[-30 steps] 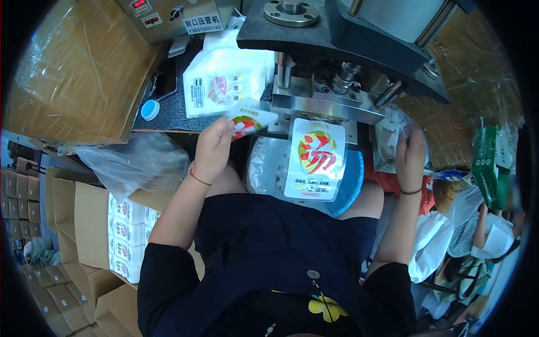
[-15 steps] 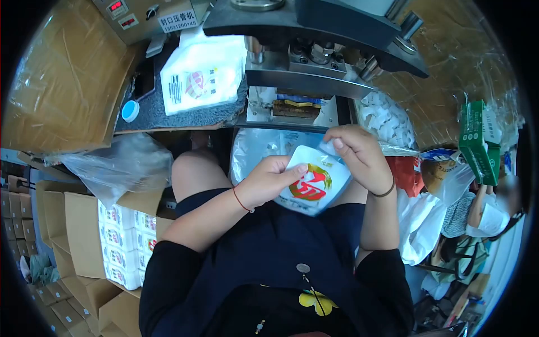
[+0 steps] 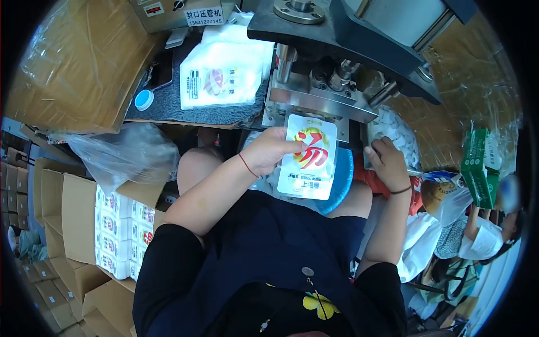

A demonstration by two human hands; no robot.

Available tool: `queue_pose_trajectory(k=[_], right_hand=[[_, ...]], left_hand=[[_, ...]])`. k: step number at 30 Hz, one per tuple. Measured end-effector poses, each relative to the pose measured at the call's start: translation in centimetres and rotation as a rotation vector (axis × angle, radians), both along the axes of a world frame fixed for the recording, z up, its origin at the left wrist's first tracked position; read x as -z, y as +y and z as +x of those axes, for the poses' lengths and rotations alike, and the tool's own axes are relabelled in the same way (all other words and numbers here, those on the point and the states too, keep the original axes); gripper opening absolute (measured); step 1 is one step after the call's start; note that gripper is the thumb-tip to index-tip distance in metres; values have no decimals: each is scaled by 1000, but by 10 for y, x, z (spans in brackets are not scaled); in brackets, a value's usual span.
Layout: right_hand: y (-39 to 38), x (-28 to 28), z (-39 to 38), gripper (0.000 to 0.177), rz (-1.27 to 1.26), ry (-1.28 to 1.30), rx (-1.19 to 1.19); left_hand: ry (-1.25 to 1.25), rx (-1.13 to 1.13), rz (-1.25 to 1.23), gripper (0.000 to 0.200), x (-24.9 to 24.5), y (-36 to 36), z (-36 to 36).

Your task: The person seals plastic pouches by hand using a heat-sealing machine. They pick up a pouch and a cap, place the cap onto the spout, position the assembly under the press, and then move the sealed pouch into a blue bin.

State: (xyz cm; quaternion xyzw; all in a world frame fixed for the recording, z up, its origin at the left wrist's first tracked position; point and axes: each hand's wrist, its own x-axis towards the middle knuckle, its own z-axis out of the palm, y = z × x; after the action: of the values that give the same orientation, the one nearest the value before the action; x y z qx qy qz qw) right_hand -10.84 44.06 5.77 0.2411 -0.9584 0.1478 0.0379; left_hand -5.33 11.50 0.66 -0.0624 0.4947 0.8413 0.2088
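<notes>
My left hand (image 3: 270, 150) holds a white pouch (image 3: 308, 158) with a red and yellow print by its left edge. The pouch hangs upright with its top up against the jaws of the metal sealing machine (image 3: 323, 78). My right hand (image 3: 387, 163) is lower right of the machine, beside a clear bag of small white caps (image 3: 396, 135), fingers curled; whether it holds a cap cannot be told. A stack of flat white pouches (image 3: 219, 76) lies on the grey mat (image 3: 185, 112) to the left of the machine.
A blue basin (image 3: 339, 185) sits under the pouch by my knees. An open carton of small white boxes (image 3: 120, 230) stands at lower left, with a clear plastic bag (image 3: 126, 154) above it. Another person (image 3: 477, 236) sits at right near green boxes (image 3: 480, 165).
The pouch went from both hands over my lap up to the machine's jaws. My right hand let go of it and moved right toward the bag of caps.
</notes>
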Motion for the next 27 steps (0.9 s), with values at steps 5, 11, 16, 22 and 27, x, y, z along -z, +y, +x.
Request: queue_pose_trajectory(k=[5, 11, 16, 22, 27], right_hand=[[17, -7, 1, 23, -66, -114, -96], [39, -1, -5, 25, -403, -85, 9], [-17, 3, 16, 17, -541, 120, 62], [-91, -36, 45, 12, -626, 52, -259], [-93, -39, 39, 14, -566, 91, -325]], left_hand=[[605, -627, -1022, 43, -10, -67, -13], [1107, -144, -1856, 44, 0, -109, 22], [530, -389, -838, 20, 0, -93, 38], [551, -86, -803, 19, -12, -28, 49], [313, 123, -453, 26, -11, 7, 58]])
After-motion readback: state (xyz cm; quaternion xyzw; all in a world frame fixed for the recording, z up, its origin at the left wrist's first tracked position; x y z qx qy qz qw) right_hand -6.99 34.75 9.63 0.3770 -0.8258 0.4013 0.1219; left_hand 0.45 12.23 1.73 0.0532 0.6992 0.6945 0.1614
